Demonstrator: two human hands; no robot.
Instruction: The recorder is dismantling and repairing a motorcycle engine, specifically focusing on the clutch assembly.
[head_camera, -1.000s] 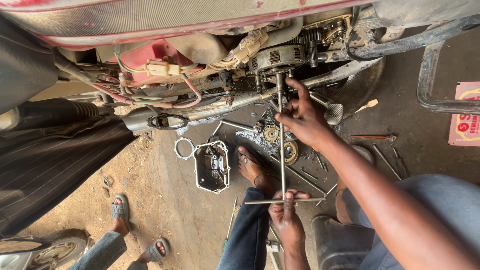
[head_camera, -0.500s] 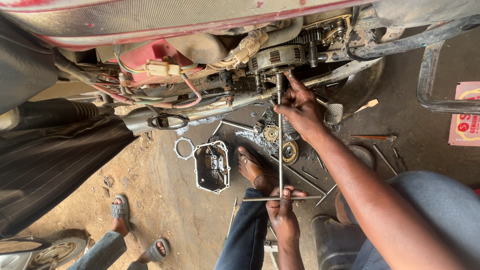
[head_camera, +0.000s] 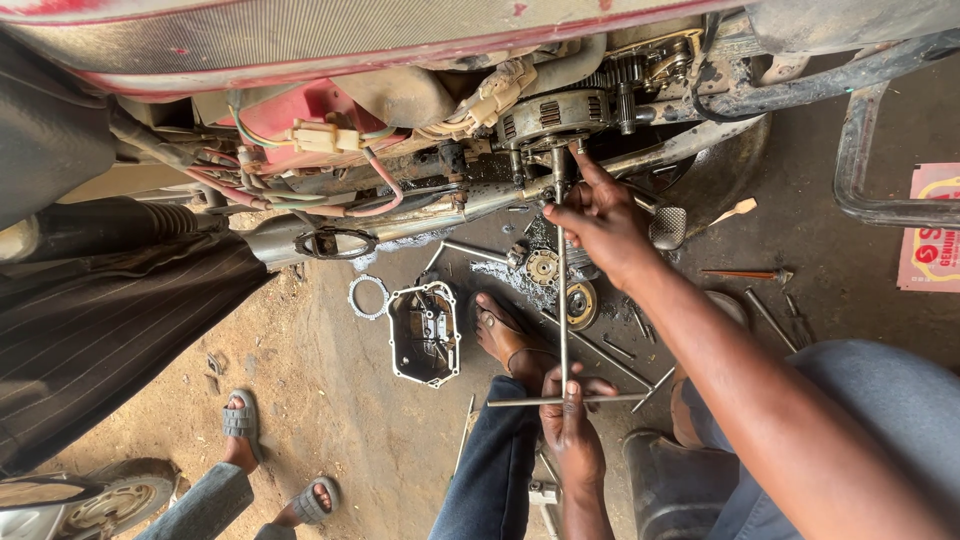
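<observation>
A long T-handled wrench (head_camera: 562, 300) ran upright from the crossbar near the person's lap to the engine (head_camera: 560, 115) of the motorcycle above. The left hand (head_camera: 572, 425) was closed round the junction of the crossbar and shaft, fingers curled over the bar, so the tool's handle lay right inside that grip. The right hand (head_camera: 600, 215) sat at the far end of the shaft, just under the engine; its thumb and fingers pinched the shaft loosely while the forefinger stretched up towards the socket end (the very tip against the engine was too small to make out).

On the floor, an engine cover (head_camera: 425, 332) lay open-side up left of the shaft, with a ring gasket (head_camera: 367, 296) just beside its upper left corner. Round gear parts (head_camera: 578, 303) rested close to the shaft, between the two hands. A bare foot (head_camera: 503, 335) stood next to the cover.

At the right edge of the floor lay a flat rectangular carton (head_camera: 930, 228), pink with a red border and red lettering, cut off by the frame.
</observation>
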